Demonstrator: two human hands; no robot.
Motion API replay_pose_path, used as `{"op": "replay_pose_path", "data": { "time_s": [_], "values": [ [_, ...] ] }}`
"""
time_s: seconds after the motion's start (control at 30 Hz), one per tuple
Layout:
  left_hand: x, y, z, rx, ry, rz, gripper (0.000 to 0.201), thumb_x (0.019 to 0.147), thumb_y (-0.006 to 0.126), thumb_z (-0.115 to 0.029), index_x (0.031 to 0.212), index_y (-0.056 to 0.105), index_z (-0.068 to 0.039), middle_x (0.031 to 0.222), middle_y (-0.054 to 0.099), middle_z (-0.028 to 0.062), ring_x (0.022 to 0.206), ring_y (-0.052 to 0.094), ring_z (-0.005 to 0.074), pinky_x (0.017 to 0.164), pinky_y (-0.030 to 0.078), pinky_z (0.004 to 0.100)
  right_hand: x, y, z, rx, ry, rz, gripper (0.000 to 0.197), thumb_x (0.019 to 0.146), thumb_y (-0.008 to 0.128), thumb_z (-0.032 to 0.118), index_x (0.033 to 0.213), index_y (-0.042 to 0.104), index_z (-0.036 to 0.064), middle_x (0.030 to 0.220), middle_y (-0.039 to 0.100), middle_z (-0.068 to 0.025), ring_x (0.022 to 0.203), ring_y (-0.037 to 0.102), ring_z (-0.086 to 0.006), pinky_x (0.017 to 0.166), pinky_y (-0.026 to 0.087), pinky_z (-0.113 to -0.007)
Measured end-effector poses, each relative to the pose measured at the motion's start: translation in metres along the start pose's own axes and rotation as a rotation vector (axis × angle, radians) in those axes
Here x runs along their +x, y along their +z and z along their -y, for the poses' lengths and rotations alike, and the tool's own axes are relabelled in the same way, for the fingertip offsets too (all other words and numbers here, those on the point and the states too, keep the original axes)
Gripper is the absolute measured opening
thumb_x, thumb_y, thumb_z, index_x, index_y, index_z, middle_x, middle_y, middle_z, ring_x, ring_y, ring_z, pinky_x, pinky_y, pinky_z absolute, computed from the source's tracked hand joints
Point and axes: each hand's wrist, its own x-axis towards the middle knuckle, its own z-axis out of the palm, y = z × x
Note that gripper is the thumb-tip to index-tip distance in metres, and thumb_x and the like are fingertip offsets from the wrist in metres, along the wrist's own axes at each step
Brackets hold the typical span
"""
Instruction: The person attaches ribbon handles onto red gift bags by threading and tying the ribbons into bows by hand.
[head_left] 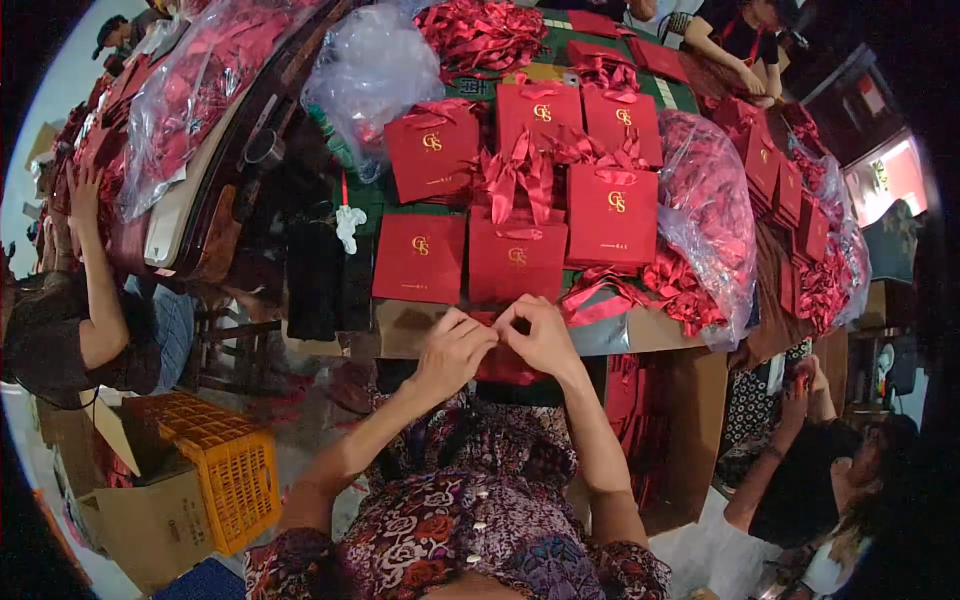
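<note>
At the table's near edge my left hand and my right hand meet, their fingertips pinched together. A bit of red shows at the fingertips, too small to name. Just beneath them hangs a red paper piece, partly hidden by both hands. Right beyond my fingers lies a red paper gift bag with a gold emblem and a ribbon handle. A similar red bag is to its left, and a stack of red bags with ribbon handles lies to its right.
Red ribbons heap at the far side. Clear plastic bags lie at far left; another, filled with red ribbons, sits at right. An orange crate stands on the floor at left, a cardboard box at right. Other people work around.
</note>
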Motion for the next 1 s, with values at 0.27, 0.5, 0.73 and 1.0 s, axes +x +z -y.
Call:
{"op": "replay_pose_path", "data": {
  "time_s": [0.27,0.5,0.73,1.0],
  "values": [
    [0.004,-0.005,0.005,-0.156,-0.086,0.179,0.012,0.076,0.076,-0.007,0.083,0.066,-0.006,0.081,0.065,0.0073,0.081,0.057,0.0285,0.074,0.047,0.0381,0.002,0.010,-0.003,0.054,0.026,-0.176,0.007,0.082,0.067,0.011,0.078,0.069,0.0058,0.081,0.065,-0.0099,0.085,0.060,-0.0304,0.080,0.045,-0.040],
    [-0.005,0.007,0.018,-0.111,-0.256,0.193,0.014,0.081,0.074,-0.012,0.087,0.064,-0.004,0.084,0.066,0.0079,0.086,0.058,0.0294,0.075,0.048,0.0408,0.006,-0.014,-0.004,-0.093,0.138,-0.291,0.020,0.093,0.064,0.020,0.086,0.069,0.0016,0.089,0.066,-0.0159,0.083,0.065,-0.0355,0.071,0.050,-0.044],
    [-0.014,0.019,0.023,-0.149,-0.272,0.145,0.016,0.083,0.074,-0.014,0.089,0.064,-0.003,0.088,0.067,0.0100,0.092,0.058,0.0290,0.081,0.047,0.0421,-0.011,0.007,-0.028,-0.374,0.317,-0.103,0.025,0.081,0.076,0.032,0.083,0.069,0.0079,0.082,0.068,-0.0151,0.079,0.067,-0.0363,0.067,0.052,-0.047],
    [-0.013,0.029,0.025,-0.067,-0.297,0.019,0.018,0.086,0.075,-0.019,0.088,0.065,-0.004,0.086,0.067,0.0106,0.071,0.060,0.0236,0.070,0.049,0.0380,-0.016,0.014,-0.023,-0.176,0.223,-0.229,0.018,0.085,0.073,0.020,0.087,0.064,0.0037,0.081,0.068,-0.0151,0.077,0.067,-0.0348,0.067,0.051,-0.044]
  ]
}}
